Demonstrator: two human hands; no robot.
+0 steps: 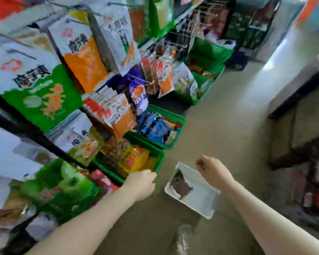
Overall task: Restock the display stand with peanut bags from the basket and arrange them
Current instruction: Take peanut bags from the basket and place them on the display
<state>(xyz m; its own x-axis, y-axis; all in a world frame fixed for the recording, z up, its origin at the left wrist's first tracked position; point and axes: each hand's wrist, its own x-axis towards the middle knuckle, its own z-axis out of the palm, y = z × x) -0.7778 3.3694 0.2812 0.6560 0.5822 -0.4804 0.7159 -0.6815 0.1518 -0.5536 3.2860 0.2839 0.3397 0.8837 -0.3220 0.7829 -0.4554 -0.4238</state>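
Observation:
A white basket (204, 205) sits on the floor at lower centre with one dark bag (180, 186) lying in its near-left part. My right hand (213, 171) hovers over the basket's far edge with fingers curled; whether it holds anything is too blurred to tell. My left hand (141, 183) reaches toward the corner of a green crate (157, 159) at the foot of the display stand (50, 89), its fingers curled. The stand fills the left side with hanging snack bags in white, orange and green.
Several green crates (177, 118) full of packets line the floor along the stand, running away to the upper right. A dark bench or table (298, 92) stands at the right. My shoe (182, 236) is on the beige floor (219, 116) below the basket.

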